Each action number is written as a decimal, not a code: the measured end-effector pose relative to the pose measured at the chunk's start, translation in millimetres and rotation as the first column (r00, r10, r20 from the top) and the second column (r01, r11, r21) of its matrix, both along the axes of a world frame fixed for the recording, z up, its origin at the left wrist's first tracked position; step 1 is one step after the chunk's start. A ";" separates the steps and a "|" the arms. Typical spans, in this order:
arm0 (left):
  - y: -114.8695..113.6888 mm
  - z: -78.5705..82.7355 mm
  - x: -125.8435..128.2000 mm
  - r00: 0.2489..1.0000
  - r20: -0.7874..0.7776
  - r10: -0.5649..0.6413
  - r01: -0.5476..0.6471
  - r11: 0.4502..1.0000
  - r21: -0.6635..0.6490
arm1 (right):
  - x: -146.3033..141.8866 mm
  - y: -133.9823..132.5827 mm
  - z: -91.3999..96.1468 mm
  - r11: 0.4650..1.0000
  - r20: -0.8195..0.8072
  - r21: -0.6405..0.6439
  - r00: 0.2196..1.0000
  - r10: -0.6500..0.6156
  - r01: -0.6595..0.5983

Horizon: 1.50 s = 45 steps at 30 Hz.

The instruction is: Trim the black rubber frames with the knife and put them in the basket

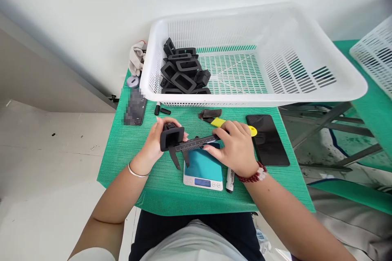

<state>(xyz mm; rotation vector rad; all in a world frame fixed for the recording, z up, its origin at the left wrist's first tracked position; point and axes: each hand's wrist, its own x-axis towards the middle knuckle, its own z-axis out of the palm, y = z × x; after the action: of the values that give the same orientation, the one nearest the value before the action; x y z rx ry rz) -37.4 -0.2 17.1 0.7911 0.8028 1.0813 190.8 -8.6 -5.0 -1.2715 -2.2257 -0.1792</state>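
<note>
My left hand (pixel 154 140) is closed around a black rectangular rubber part (pixel 171 135), held just above the green mat. My right hand (pixel 234 147) grips the beam of a black caliper (pixel 191 145), whose jaws meet the part. Directly under the caliper sits a small digital scale (pixel 203 168) with a teal platform. A white slotted basket (pixel 251 55) at the back holds several more black rubber parts (pixel 183 71) piled in its left corner.
A dark phone (pixel 268 139) lies right of my right hand, another phone (pixel 134 108) at the left. A yellow-handled tool (pixel 219 121), a marker (pixel 229 180), two small black pieces (pixel 161 110), a glove (pixel 136 59) and a second basket (pixel 375 53) surround the work area.
</note>
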 end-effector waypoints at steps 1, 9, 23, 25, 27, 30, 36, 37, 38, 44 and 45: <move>-0.1 -0.1 0.0 1.000 -0.007 0.002 -0.002 1.000 0.010 | 0.0 0.1 -0.4 1.000 -0.008 -0.002 1.000 -0.004 0.004; -1.8 -1.3 0.7 1.000 -0.029 -0.012 0.012 1.000 0.019 | -1.3 -0.5 -0.8 0.999 -0.035 -0.035 0.999 -0.040 0.039; 1.5 5.0 4.2 0.995 -0.004 -0.098 0.098 0.993 -0.071 | -1.7 -1.5 -0.3 0.999 0.017 -0.038 0.999 0.033 -0.032; 2.3 4.8 3.8 0.995 -0.005 -0.102 0.102 0.992 -0.078 | -1.8 -1.6 -0.5 0.999 0.028 -0.037 0.999 0.034 -0.033; 2.9 4.9 3.1 0.994 0.001 -0.106 0.106 0.992 -0.074 | -2.3 -1.8 -1.0 0.999 0.030 -0.035 0.999 0.032 -0.031; 3.6 4.4 1.7 0.995 0.004 -0.100 0.100 0.992 -0.075 | -3.2 -1.7 -2.4 0.999 0.015 -0.033 0.999 0.033 -0.032; 4.5 -0.5 -0.9 0.996 -0.025 -0.084 0.081 0.989 -0.123 | -1.4 2.8 -7.2 0.989 -0.046 -0.115 0.995 0.091 -0.096; 4.4 -1.3 -1.2 0.996 -0.025 -0.083 0.079 0.989 -0.128 | -0.8 3.9 -8.1 0.985 -0.071 -0.132 0.992 0.102 -0.111; 4.2 -1.8 -1.3 0.996 -0.025 -0.084 0.080 0.988 -0.134 | -0.1 4.8 -9.0 0.982 -0.099 -0.144 0.989 0.109 -0.123; 2.9 -0.3 -0.2 0.995 -0.022 -0.100 0.095 0.984 -0.150 | 0.9 6.0 -9.3 0.990 -0.149 -0.119 0.987 0.061 -0.079; 3.0 -0.1 0.0 0.995 -0.017 -0.099 0.095 0.984 -0.153 | 0.6 5.6 -8.5 0.991 -0.140 -0.116 0.989 0.052 -0.069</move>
<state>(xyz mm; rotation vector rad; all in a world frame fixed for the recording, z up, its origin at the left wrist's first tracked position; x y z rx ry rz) -37.5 2.9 17.0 0.7086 0.8482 0.9137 191.4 -3.1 -13.5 -1.2378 -2.1810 0.0658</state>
